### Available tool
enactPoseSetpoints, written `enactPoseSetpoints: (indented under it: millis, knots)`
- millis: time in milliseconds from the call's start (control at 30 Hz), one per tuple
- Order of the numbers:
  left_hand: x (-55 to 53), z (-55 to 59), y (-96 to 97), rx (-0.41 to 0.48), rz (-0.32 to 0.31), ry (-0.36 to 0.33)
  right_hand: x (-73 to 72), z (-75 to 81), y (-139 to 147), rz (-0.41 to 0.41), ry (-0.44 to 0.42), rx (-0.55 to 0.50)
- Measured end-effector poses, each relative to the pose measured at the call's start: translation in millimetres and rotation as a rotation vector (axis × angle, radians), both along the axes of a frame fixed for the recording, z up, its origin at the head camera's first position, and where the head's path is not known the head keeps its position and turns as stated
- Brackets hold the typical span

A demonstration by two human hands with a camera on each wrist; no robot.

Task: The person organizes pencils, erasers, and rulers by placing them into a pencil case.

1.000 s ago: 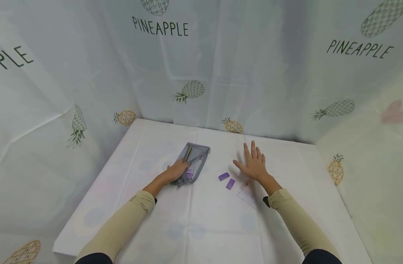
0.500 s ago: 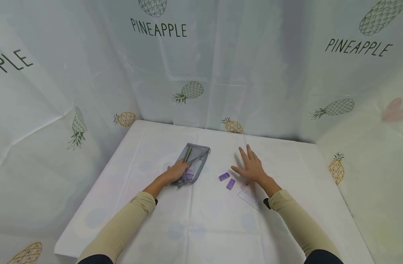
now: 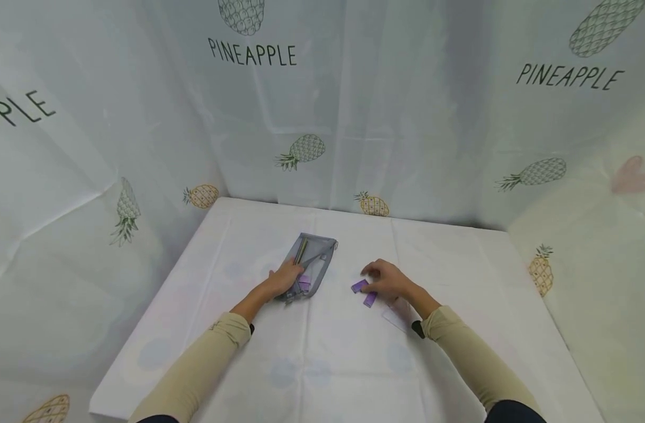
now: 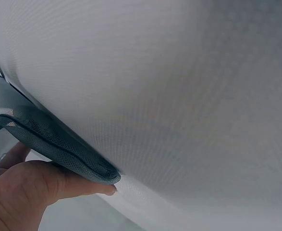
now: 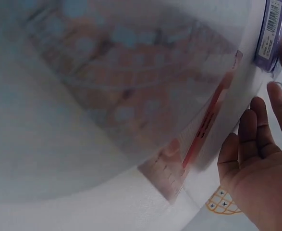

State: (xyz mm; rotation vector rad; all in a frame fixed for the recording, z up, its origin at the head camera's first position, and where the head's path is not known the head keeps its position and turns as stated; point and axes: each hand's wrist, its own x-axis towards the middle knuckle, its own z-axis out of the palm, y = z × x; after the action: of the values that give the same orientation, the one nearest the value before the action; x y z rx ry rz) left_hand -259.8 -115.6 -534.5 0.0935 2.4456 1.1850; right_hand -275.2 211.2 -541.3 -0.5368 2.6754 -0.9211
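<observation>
The mesh pouch (image 3: 319, 270) is grey, the blocks (image 3: 359, 286) purple, the curtain (image 3: 412, 117) pineapple-printed.

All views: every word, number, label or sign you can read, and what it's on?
"PINEAPPLE": curtain, top, left of middle, head view
"PINEAPPLE": same curtain, upper right
"PPLE": curtain's left side, cut off by the picture edge
Barcode and small print: label of the purple box, right wrist view; too small to read
Dark print: red-striped clear plastic piece, right wrist view; too blurred to read
</observation>
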Motion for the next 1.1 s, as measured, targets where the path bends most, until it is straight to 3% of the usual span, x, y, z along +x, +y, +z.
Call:
enactPoseSetpoints:
  millis: [200, 500, 933, 1100]
  knots:
    - [2.7, -1.6, 0.4, 0.021, 0.01, -0.015, -2.8, -3.2, -2, 0.002, -0.01, -0.013]
    - [3.6, -1.0, -1.4, 0.035, 0.028, -0.037, -8.8, -2.6, 3, -0.15, -0.092, -0.157]
    - [0.0, 5.2, 0.8, 0.028, 0.04, -0.015, -10.5, 2.0, -16, -0.32, 0.017, -0.266]
    - [0.0, 3.4, -0.5, 0.023, 0.041, -0.008, -7.7, 4.1, -36, -0.312, 0.021, -0.274]
